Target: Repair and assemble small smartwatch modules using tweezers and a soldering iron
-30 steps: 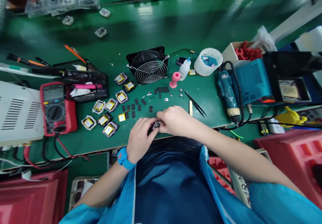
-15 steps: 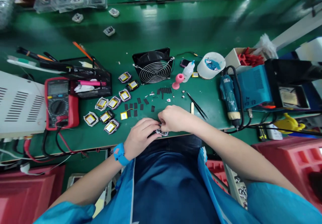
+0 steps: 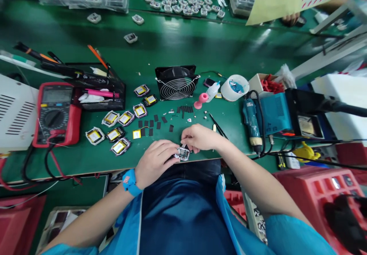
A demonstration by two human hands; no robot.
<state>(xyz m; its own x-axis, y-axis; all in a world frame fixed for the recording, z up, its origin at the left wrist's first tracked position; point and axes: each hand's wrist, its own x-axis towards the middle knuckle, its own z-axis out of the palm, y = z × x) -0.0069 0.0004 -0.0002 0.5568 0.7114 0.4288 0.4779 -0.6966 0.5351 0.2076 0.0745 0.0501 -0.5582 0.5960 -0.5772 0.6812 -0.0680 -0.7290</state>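
Two hands, one small module (image 3: 182, 154) | left hand (image 3: 155, 159) cups it, right hand (image 3: 200, 137) pinches its top edge | at the bench (image 3: 94, 159) near edge | a second ago hidden between fingers, now uncovered, face exposed

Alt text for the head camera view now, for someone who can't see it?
At the near edge of a green bench, the left hand holds a small square part and the right hand pinches it. Yellow-faced parts, a red meter and a black fan lie beyond.
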